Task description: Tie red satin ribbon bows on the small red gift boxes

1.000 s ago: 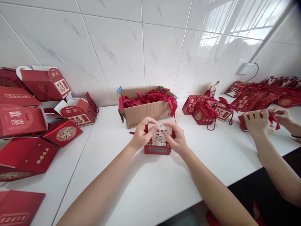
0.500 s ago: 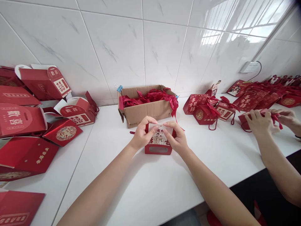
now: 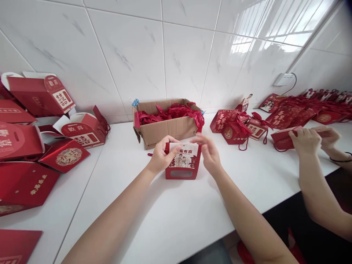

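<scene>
A red gift box [image 3: 182, 173] with a white printed front, a drawn couple and an oval window stands upright on the white table before me. My left hand [image 3: 164, 155] pinches its upper left edge, thumb on the front and fingers behind. Just off the upper right corner is my right hand [image 3: 210, 154], fingers stretched out and slightly blurred, with nothing visible in it. Behind the gift box sits a cardboard box [image 3: 170, 131] filled with dark red ribbons [image 3: 178, 110]. A small red strip end [image 3: 150, 154] shows left of my left hand.
Several red boxes [image 3: 82, 128] are stacked at the left. Finished-looking boxes with ribbon bows [image 3: 235, 132] stand at the back right. Farther right, a co-worker's hands [image 3: 308, 141] hold another red box [image 3: 282, 138]. A tiled wall [image 3: 132, 55] closes off the back.
My right hand has let go of the gift box's top edge and moved slightly right, uncovering more of the printed front. The co-worker's hands have shifted on their box.
</scene>
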The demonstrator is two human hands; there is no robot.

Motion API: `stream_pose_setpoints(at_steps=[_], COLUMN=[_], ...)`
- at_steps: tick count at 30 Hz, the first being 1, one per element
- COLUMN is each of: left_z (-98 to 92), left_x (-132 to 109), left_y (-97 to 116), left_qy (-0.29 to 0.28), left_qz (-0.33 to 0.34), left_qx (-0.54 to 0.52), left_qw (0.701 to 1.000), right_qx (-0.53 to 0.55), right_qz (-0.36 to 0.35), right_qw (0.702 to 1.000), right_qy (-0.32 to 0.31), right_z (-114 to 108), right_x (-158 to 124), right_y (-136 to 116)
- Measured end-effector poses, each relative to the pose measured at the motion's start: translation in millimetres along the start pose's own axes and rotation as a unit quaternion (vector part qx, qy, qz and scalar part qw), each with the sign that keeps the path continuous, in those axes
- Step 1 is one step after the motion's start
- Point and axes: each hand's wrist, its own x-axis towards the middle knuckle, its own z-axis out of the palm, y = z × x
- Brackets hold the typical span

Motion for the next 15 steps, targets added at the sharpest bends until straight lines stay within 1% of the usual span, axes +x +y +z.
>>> stream_pose_setpoints(at_steps=[1,2,3,4,6,7,8,10,13,15], left_z=[-0.3,-0.6,-0.8,-0.8,-0.4,0.1,0.8,2.4,4.3,4.9], left_x=[-0.1,-0.3,-0.4,-0.5,-0.5,-0.5,-0.5,-0.5,-0.8,-1.1], left_y=[-0.3,-0.5,-0.7,-0.8,-0.7,-0.6,-0.6,-0.7,-1.2,-1.6], left_qy=[0.008,0.013,0.015,0.016,0.02,0.023,0.027,0.033,0.036,0.038], left_qz=[-0.009,-0.014,-0.015,-0.015,-0.013,-0.012,-0.012,-0.012,-0.008,-0.004], left_qx=[0.005,0.009,0.012,0.013,0.014,0.015,0.016,0.014,0.01,0.015], left_qw=[1.0,1.0,1.0,1.0,1.0,1.0,0.999,0.999,0.999,0.999], right_qx=[-0.012,-0.052,-0.133,-0.225,-0.267,-0.28,-0.287,-0.314,-0.358,-0.377], right_qz=[0.023,0.066,0.12,0.177,0.222,0.238,0.249,0.274,0.309,0.322], right_qw=[0.999,0.994,0.981,0.958,0.937,0.928,0.922,0.905,0.878,0.865], right_qy=[0.034,0.073,0.075,0.027,-0.034,-0.06,-0.076,-0.087,-0.078,-0.074], right_z=[-9.8,-20.4,-31.2,-41.2,-55.8,-59.5,-60.5,-56.5,-45.3,-40.4], right_x=[3.7,7.0,9.5,10.8,9.9,8.1,5.9,2.2,0.8,1.7], right_y=[5.9,12.6,19.9,27.2,40.9,46.6,51.6,58.9,65.2,67.3])
